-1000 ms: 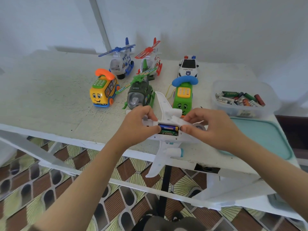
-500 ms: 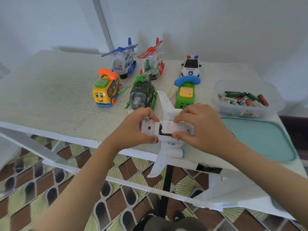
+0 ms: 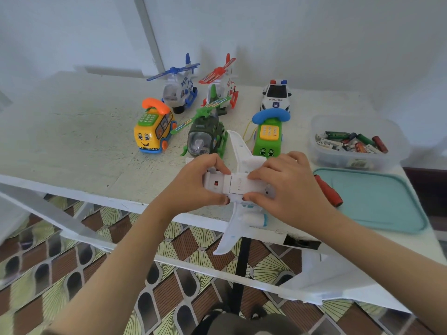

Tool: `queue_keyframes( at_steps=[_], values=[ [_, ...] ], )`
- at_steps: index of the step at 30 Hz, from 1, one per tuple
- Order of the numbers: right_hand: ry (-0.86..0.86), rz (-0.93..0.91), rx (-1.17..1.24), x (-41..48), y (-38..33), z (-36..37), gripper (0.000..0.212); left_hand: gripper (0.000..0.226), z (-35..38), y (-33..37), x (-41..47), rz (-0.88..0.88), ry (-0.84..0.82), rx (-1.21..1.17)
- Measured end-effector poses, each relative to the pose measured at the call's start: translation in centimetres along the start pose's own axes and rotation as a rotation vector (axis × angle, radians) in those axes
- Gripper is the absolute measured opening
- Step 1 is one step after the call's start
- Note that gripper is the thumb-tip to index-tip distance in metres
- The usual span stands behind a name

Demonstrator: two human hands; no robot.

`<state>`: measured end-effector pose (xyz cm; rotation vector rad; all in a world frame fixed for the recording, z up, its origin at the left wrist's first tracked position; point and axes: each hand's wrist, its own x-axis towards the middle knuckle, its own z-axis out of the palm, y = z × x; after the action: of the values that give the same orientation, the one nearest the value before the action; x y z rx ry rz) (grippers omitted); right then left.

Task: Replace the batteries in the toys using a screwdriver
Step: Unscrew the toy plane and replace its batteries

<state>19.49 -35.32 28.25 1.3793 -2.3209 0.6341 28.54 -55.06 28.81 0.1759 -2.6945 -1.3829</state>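
Left hand [image 3: 193, 183] grasps the upturned white toy airplane [image 3: 229, 228] at lower centre; right hand [image 3: 290, 187] pinches it across the battery cover [image 3: 238, 187]. Red screwdriver [image 3: 327, 191] lies on the teal lid [image 3: 387, 201].

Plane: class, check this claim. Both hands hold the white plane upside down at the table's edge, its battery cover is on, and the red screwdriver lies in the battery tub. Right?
One slip. The head view shows the screwdriver outside the tub, lying beside the teal lid. The rest stands: left hand and right hand hold the plane upside down, cover on.
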Motion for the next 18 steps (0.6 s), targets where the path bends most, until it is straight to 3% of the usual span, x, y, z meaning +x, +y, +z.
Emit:
queue_keyframes(
  at_steps=[9,18],
  values=[
    [0.138,0.090,0.149,-0.5,0.0,1.5,0.039,0.043,0.1,-0.3,0.3,0.039,0.021,0.042],
    [0.243,0.068,-0.049,-2.0,-0.5,2.7,0.026,0.040,0.0,-0.2,0.5,0.049,0.015,0.066]
  ],
)
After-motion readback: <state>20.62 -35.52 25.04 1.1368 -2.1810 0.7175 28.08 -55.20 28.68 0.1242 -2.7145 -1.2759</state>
